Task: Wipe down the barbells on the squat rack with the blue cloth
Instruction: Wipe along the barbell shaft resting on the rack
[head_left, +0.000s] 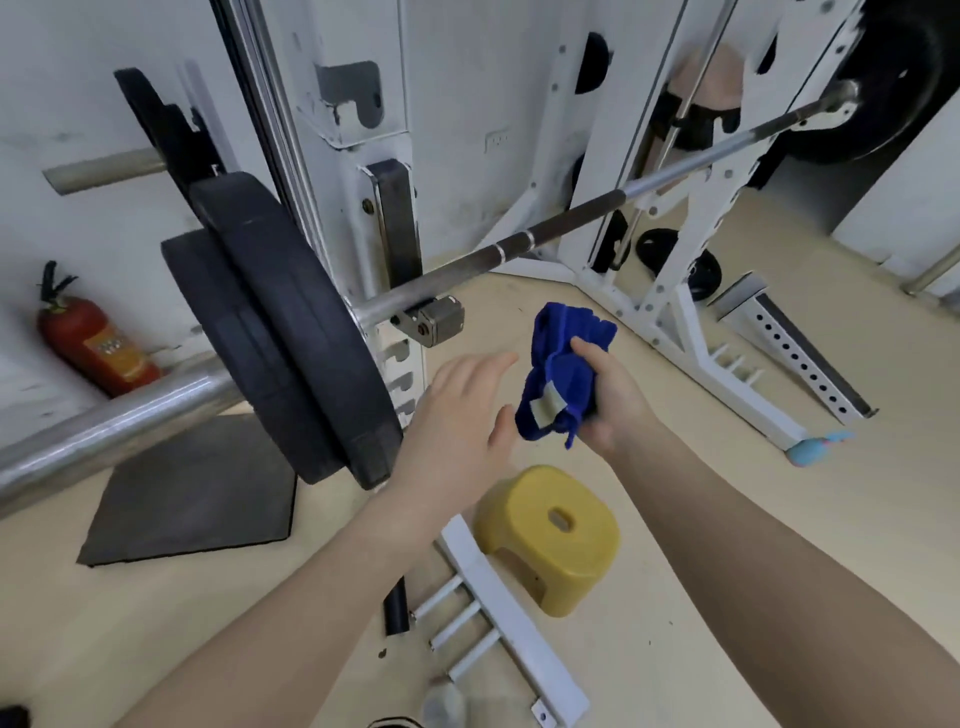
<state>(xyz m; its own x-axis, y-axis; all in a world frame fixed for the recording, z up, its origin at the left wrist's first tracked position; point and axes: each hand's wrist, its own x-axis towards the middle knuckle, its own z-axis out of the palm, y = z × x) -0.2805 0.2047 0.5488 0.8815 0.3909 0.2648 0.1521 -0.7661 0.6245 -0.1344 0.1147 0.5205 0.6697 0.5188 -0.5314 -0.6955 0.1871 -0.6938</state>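
Observation:
A steel barbell lies across the white squat rack, running from lower left to upper right, with black weight plates on its near end and its bare sleeve sticking out at the left. My right hand grips a bunched blue cloth below the bar. My left hand is held with its fingers straight just left of the cloth, close to the plates, and holds nothing.
A yellow plastic stool stands on the floor under my hands, beside a white rack foot. A dark mat lies at the left and a red fire extinguisher leans by the wall. More rack parts and plates sit behind.

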